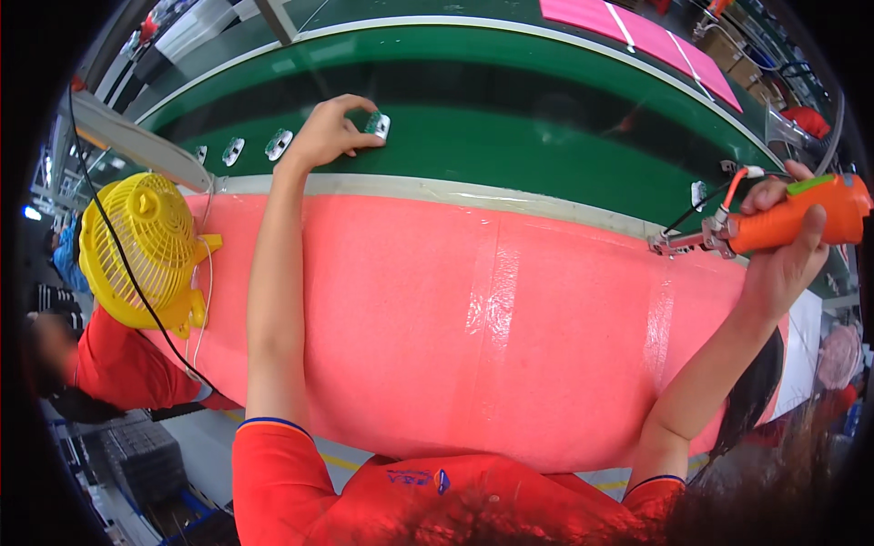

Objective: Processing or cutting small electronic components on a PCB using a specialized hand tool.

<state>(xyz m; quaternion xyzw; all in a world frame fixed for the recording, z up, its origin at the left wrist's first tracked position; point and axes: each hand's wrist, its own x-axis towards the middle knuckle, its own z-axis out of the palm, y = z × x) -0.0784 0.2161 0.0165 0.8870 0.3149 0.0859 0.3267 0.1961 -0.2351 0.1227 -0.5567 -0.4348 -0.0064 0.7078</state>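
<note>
My left hand (328,135) reaches over the green belt (510,136). Its thumb and fingers pinch a small white part with a green circuit board (381,126) by its edges. At the right, my right hand (790,238) is wrapped round an orange hand tool (801,218) with a metal front end, a cable and a hose. The tool's metal tip points left, over the near edge of the belt. Close to that tip lies another such board (698,195). Left of my left hand, a further white-and-green board (279,145) rests on the belt, with more in line beyond it.
A pink padded surface (401,318) lies between me and the belt, with clear tape across it. On its left end stands a yellow fan (146,250) with a black cord. Another person in a red shirt (127,364) is at the far left. A pink sheet (642,45) lies beyond the belt.
</note>
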